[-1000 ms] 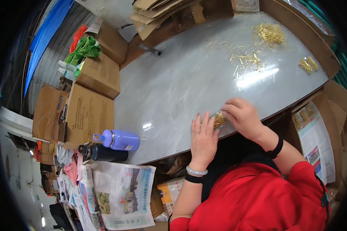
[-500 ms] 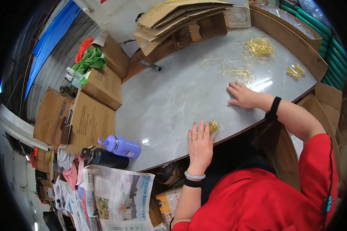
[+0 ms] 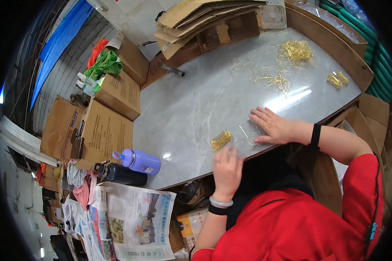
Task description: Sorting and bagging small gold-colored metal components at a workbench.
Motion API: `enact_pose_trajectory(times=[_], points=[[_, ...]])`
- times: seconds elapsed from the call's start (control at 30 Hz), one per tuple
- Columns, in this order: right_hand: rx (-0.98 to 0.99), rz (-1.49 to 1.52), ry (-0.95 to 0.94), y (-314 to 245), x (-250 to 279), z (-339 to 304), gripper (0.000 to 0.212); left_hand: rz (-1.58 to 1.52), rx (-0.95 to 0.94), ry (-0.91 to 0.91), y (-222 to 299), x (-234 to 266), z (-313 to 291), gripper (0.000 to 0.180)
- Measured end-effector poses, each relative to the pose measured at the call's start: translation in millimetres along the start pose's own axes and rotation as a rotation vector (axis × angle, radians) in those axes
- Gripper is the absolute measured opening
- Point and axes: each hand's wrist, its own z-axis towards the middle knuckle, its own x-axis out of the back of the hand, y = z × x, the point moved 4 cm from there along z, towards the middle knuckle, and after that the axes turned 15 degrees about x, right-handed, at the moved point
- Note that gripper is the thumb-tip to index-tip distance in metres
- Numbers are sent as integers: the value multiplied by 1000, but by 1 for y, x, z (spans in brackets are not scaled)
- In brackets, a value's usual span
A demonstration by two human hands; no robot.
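A small bundle of thin gold wire pieces [image 3: 221,142], apparently in a clear wrapper, lies near the front edge of the grey tabletop [image 3: 183,117]. Just below it is my left hand [image 3: 227,172], empty, its slightly blurred fingers stretched toward the bundle. Palm down, my right hand [image 3: 272,126] rests on the table with fingers spread, beside and partly over a few loose wire pieces [image 3: 247,135]. Farther back are a scattering of gold wires [image 3: 273,81] and a larger heap [image 3: 296,52]. Two small gold bundles [image 3: 337,80] sit at the right.
Cardboard boxes [image 3: 104,135] line the left side, with a purple bottle [image 3: 143,162] and a black bottle [image 3: 125,174] near them. Stacked cardboard flaps [image 3: 196,21] stand at the back, a cardboard strip [image 3: 331,48] along the right edge. Newspaper [image 3: 139,222] hangs at lower left.
My right hand has come nearer to me, and several loose wires now lie beside it. My left hand has drawn back slightly, leaving the gold bundle uncovered; the bundle sits farther left.
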Motion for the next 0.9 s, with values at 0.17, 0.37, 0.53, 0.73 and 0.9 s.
enact_pose_trajectory(times=[0.17, 0.37, 0.53, 0.73, 0.9], points=[[113, 183, 14, -19, -3, 3, 68, -25, 36, -80, 9, -15, 8, 47], [-484, -206, 49, 51, 13, -48, 74, 40, -34, -153, 6, -30, 21, 61], [-220, -144, 136, 0, 4, -47, 68, 181, -33, -234, 15, -46, 28, 66], [-224, -169, 309, 47, 26, -30, 41, 242, -44, -241, 12, -58, 35, 64], [-274, -110, 108, 105, 43, -23, 41, 230, -41, -222, 19, -55, 37, 63]])
